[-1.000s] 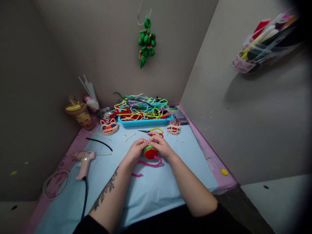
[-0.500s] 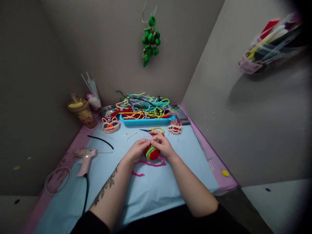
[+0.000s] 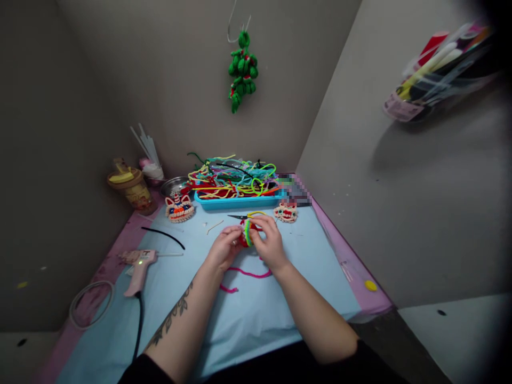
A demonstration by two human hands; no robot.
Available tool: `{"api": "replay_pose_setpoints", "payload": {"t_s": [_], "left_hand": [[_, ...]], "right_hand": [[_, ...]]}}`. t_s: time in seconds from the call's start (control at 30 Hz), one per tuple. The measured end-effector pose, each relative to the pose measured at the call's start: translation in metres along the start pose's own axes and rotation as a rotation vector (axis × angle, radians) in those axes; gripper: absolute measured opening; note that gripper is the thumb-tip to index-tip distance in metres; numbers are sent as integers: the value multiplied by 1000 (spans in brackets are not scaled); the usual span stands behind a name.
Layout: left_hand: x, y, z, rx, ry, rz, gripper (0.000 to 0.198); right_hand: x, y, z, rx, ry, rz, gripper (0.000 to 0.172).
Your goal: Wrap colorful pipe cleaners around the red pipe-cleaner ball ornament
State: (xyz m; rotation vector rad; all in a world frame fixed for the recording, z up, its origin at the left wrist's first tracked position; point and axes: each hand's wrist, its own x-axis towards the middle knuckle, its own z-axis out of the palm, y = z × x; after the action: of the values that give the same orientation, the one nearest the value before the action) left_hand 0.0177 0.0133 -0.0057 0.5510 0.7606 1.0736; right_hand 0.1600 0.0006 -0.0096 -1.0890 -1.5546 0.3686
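Note:
A small red piece with rainbow bands (image 3: 247,233) is held between my two hands above the blue cloth. My left hand (image 3: 225,246) has its fingers closed on the piece's left side. On the right side, my right hand (image 3: 270,242) pinches it, fingers over the top edge. A magenta yarn strand (image 3: 250,274) trails on the cloth below the hands. Just beyond my right hand lie scissors with yellow handles (image 3: 256,214), partly hidden by the fingers.
A blue tray (image 3: 240,203) heaped with coloured strands stands at the back, between two lion-face pieces (image 3: 180,208) (image 3: 285,212). At left are a pink glue gun (image 3: 140,269), a black strip (image 3: 164,236) and a cup (image 3: 134,191). A yellow disc (image 3: 370,286) lies at right.
The banded piece has been turned, so its bands now stand nearly upright and its broad red face no longer shows. My right hand's fingers have shifted around it. The view has moved slightly.

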Motion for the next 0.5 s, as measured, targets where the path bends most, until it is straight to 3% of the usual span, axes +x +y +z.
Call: {"api": "replay_pose_setpoints", "payload": {"t_s": [0.1, 0.27, 0.5], "left_hand": [[3, -3, 1, -106, 73, -4, 25], [2, -8, 3, -103, 21, 11, 25], [2, -9, 3, -47, 35, 42, 28]], "right_hand": [[-2, -4, 5, -127, -12, -81, 24], [-2, -4, 12, -201, -30, -121, 26], [-3, 0, 13, -197, -34, -144, 26]]}}
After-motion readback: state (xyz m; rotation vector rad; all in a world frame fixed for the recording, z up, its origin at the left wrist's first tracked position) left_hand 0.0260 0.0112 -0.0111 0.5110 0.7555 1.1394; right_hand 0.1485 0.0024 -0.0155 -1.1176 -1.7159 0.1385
